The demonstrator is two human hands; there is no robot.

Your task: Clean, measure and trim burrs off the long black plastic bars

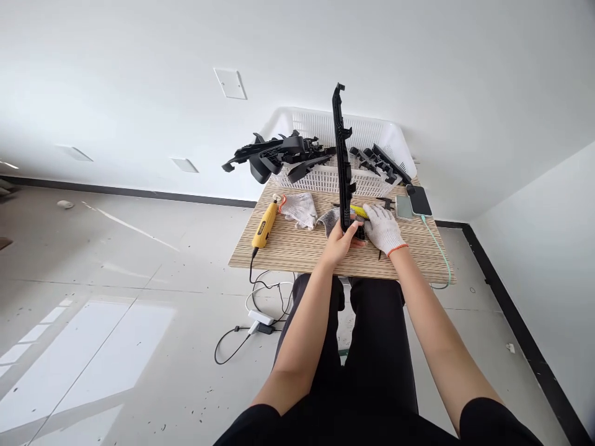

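Observation:
My bare left hand (341, 244) is closed around the lower end of a long black plastic trim piece (343, 155). The piece stands nearly upright, with clips and ribs along its length. On my right hand (382, 226) is a white knit glove with an orange cuff. Its fingers curl at a yellow-and-black tool (359, 212), just right of the trim piece's lower end. The glove covers part of this tool, so its kind is unclear. A grey cloth or glove (329, 218) lies behind my left hand.
A white plastic basket (320, 181) with several black plastic parts (279, 152) stands at the table's back. A yellow corded rotary tool (266, 224) and a white glove (301, 209) lie left. At right are a phone (419, 200) and green cable (436, 238). Cords (235, 331) trail on the floor.

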